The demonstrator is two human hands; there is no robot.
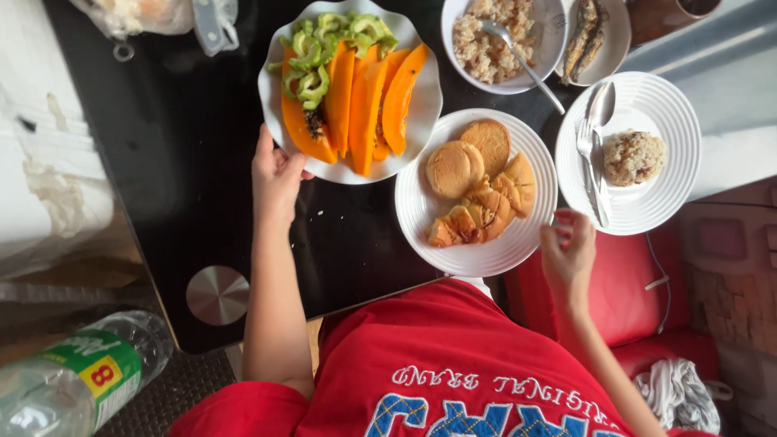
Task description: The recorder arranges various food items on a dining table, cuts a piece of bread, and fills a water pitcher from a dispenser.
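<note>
1. The left hand point(275, 174) grips the rim of the scalloped white plate of orange papaya slices and green bitter-gourd rings point(279, 121), thumb on top, so the load stays level on the glossy black table point(186, 162).
2. The right hand point(569, 251) hovers with fingers loosely curled and holds nothing, just beside the round white ribbed plate of golden pancakes and pastries point(417, 210).
3. A white plate with a rice mound, spoon and fork point(672, 146) sits to the right, cutlery laid side by side within reach.
4. A white bowl of fried rice point(550, 48) stands behind, its spoon handle propped over the rim.

Clear plastic bottle point(77, 376) at lower left — green label point(101, 372), yellow-and-red patch; clear plastic bag point(133, 14) at top left.
</note>
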